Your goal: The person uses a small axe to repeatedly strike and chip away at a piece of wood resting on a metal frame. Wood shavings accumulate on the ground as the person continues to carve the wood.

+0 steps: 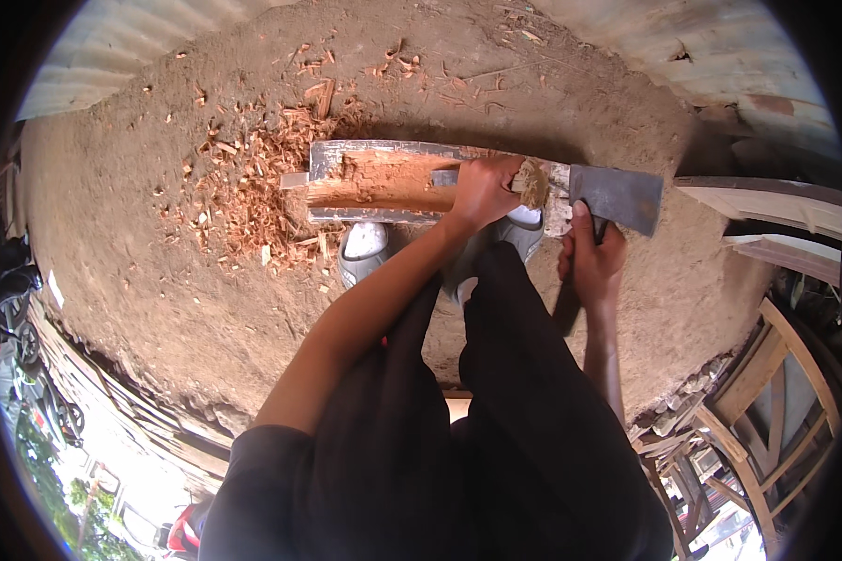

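A rough wooden plank (pixel 379 179) lies flat on the dirt ground, its top hacked to raw reddish wood with grey weathered edges. My left hand (pixel 485 190) grips the plank near its right end, beside a frayed, splintered patch (pixel 533 182). My right hand (pixel 591 254) is closed around the handle of an axe, thumb up along it. The axe's grey metal blade (pixel 617 196) rests just right of the plank's end. My two grey shoes (pixel 365 248) stand right below the plank.
Reddish wood chips (pixel 253 178) are scattered over the ground left of the plank. Wooden frames and a chair-like piece (pixel 767 393) stand at the right. Planks (pixel 767 201) lie at the far right. Corrugated metal sheeting (pixel 720 47) runs behind.
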{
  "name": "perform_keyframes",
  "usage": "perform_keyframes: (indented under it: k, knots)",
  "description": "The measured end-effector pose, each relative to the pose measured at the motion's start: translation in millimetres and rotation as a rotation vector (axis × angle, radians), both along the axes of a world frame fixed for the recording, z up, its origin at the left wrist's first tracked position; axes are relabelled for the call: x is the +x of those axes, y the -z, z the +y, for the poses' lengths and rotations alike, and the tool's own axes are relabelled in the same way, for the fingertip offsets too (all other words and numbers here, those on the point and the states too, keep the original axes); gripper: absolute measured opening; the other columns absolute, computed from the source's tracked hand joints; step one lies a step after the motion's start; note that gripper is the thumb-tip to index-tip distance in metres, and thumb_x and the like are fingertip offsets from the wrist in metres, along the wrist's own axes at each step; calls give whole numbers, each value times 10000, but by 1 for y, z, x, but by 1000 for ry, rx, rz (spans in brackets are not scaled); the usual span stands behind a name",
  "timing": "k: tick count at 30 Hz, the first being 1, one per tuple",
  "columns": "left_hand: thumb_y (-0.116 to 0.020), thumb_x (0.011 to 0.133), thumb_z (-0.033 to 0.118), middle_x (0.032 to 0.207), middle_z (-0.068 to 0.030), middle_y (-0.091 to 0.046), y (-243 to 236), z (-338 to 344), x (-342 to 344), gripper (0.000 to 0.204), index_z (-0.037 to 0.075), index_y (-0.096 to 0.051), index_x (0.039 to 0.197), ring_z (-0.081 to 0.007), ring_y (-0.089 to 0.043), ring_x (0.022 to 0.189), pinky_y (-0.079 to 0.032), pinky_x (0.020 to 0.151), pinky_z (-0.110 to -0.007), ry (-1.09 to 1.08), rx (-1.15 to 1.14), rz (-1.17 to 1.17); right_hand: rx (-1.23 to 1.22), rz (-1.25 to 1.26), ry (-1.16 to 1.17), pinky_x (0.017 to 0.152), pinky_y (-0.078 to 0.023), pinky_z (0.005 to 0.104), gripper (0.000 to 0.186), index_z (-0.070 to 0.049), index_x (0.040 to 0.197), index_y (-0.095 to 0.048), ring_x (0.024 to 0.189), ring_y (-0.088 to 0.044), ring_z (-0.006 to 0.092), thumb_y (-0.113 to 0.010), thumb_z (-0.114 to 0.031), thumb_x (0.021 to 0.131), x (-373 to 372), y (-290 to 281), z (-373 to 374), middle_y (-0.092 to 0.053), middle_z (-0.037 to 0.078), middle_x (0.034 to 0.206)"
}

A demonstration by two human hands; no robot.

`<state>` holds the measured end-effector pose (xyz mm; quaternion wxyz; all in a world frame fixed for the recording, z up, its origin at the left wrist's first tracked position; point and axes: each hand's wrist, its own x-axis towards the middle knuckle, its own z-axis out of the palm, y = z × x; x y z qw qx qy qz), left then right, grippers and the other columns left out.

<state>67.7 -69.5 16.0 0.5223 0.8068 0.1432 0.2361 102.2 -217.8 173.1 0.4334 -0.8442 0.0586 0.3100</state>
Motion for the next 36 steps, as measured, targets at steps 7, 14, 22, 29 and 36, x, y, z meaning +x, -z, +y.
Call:
perform_keyframes:
  k: [7,14,22,29,36]
  knots:
    - [-742,675,119,702,-145,-613,9,-2,-2,192,75,-575,759,-389,-654,679,-501,585,-468,-1,11,29,25,-13,-75,404,-409,303,446,-33,784,-556,417,-511,118,-624,-369,1070,2,-10,2,-506,17,557]
    - [-715,653,93,713,-135,-624,12,-3,-1,193,77,-562,769,-383,-658,698,-492,580,-475,43,77,46,50,97,11,393,-411,308,448,-37,820,-551,434,-515,122,-638,-409,1054,7,8,-3,-522,23,610]
    - [-724,646,106,720,-129,-636,8,-7,7,207,78,-565,775,-376,-670,703,-509,593,-473,43,106,58,-54,86,-150,399,-419,305,445,-47,823,-562,433,-511,109,-618,-415,1066,16,9,-12,-533,11,610]
    - [-728,653,121,726,-123,-637,14,-10,5,212,83,-558,774,-373,-670,703,-513,597,-480,42,113,72,41,-11,100,396,-425,303,474,-47,796,-548,421,-504,130,-628,-435,1056,10,27,-15,-501,14,578]
    - [-735,647,117,742,-110,-639,15,-7,4,228,97,-566,799,-358,-676,705,-511,594,-474,38,132,72,49,75,128,403,-433,309,387,1,925,-594,441,-538,128,-645,-361,1050,6,16,-21,-548,27,599]
